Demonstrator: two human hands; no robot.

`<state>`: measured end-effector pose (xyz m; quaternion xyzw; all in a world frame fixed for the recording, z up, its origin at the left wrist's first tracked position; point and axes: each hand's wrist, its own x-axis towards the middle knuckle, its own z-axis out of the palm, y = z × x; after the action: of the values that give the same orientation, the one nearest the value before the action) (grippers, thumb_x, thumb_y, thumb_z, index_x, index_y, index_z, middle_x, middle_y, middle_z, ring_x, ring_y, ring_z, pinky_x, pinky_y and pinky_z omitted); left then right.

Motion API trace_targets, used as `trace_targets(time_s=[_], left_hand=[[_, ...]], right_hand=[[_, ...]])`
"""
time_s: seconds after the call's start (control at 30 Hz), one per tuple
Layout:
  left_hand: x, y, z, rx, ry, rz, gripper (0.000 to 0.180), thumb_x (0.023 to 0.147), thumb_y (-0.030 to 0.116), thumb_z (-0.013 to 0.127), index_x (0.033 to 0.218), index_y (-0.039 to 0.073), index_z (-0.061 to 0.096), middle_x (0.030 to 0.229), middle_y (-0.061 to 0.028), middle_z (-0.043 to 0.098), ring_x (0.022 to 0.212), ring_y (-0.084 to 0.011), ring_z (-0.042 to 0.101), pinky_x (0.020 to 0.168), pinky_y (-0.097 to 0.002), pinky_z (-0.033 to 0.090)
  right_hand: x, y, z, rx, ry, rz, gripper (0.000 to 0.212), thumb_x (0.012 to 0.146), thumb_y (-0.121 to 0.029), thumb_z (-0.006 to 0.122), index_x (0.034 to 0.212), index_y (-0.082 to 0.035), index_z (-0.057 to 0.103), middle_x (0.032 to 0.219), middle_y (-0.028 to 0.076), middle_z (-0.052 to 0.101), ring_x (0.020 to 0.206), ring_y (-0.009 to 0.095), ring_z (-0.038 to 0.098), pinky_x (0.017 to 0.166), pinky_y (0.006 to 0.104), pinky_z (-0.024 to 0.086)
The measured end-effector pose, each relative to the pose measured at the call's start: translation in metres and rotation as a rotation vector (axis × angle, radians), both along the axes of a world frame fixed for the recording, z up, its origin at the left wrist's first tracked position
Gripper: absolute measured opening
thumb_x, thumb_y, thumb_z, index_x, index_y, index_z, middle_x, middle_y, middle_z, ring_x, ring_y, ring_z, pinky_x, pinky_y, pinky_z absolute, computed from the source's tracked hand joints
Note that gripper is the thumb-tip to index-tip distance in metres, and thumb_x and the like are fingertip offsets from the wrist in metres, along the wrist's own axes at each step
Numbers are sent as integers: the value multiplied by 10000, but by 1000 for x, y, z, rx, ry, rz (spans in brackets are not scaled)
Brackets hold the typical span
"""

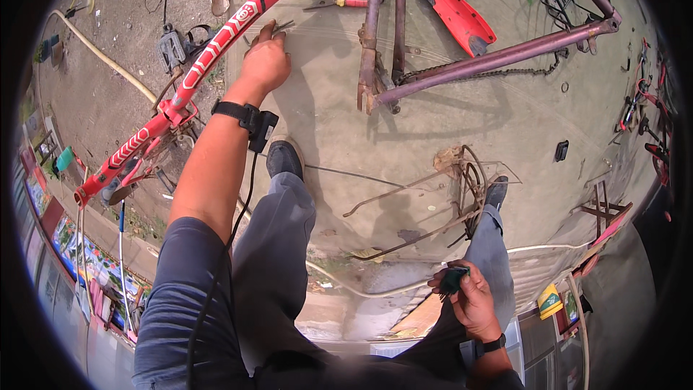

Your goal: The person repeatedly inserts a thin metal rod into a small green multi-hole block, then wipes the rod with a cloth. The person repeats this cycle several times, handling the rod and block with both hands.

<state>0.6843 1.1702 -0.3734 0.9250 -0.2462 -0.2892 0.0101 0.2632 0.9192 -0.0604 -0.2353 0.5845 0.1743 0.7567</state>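
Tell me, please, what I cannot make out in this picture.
In the head view:
Dark green object: partly hidden by right hand.
What lies beneath left hand: hidden by it.
Purple frame: top cut off by upper edge.
Small black object: too small to identify.

Glossy painted metal gleams along the red frame (pixel 231 31), while the purple frame (pixel 491 63) answers in duller, scuffed paint, its lower ends looking rough and rusty! Smooth, shiny plastic, by the look of it, on the red mudguard (pixel 462 18), and over to the bent rods (pixel 433 234), all rough, brown, rusted metal. Below, the matt floor (pixel 325 115), a smooth pale hose (pixel 105 54), and matt, creased cloth on the trousers (pixel 274 231).
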Motion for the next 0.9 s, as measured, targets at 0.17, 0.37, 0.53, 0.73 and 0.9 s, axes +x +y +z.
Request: trace_targets(time_s=[0.17, 0.37, 0.53, 0.73, 0.9], left_hand=[[-12, -6, 0, 34, -51, -13, 455, 893, 122, 617, 1337, 40, 567, 1471, -106, 474, 1307, -342, 510, 1044, -477, 463], [-37, -1, 10, 25, 32, -44, 366, 846, 87, 681, 1206, 34, 652, 1273, -127, 575, 1127, -358, 603, 971, -444, 503], [-49, -1, 2, 54, 31, 13, 213, 854, 71, 656, 1061, 19, 667, 1160, -161, 597, 1000, -382, 641, 850, -456, 546], [-37, -4, -19, 213, 21, 16, 194, 913, 30, 516, 1101, 12, 564, 1075, -228, 658, 989, -411, 677, 829, -483, 564], [-45, -3, -24, 60, 52, 57, 137, 931, 69, 507, 1047, 0, 531, 940, -304, 681, 883, -469, 670, 749, -550, 523]], right_hand=[[6, -6, -4, -9, -6, -18, 461, 1006, -305, 611, 1309, 29, 519, 1134, 229, 681, 1063, 374, 679, 924, 437, 545], [5, -15, -2, -6, -22, -29, 471, 1003, -326, 614, 1311, 20, 525, 1128, 227, 683, 1057, 364, 680, 897, 414, 532], [-3, -25, -6, 1, -27, -34, 459, 1008, -315, 606, 1306, 25, 527, 1101, 219, 688, 1049, 354, 683, 902, 409, 528], [-2, -41, -9, -31, -40, -46, 434, 1016, -291, 596, 1291, 38, 531, 1100, 210, 691, 1024, 332, 689, 906, 408, 527], [1, -54, -2, 17, -37, -36, 413, 1025, -305, 580, 1301, -2, 524, 1151, 182, 666, 1072, 321, 672, 889, 401, 510]])
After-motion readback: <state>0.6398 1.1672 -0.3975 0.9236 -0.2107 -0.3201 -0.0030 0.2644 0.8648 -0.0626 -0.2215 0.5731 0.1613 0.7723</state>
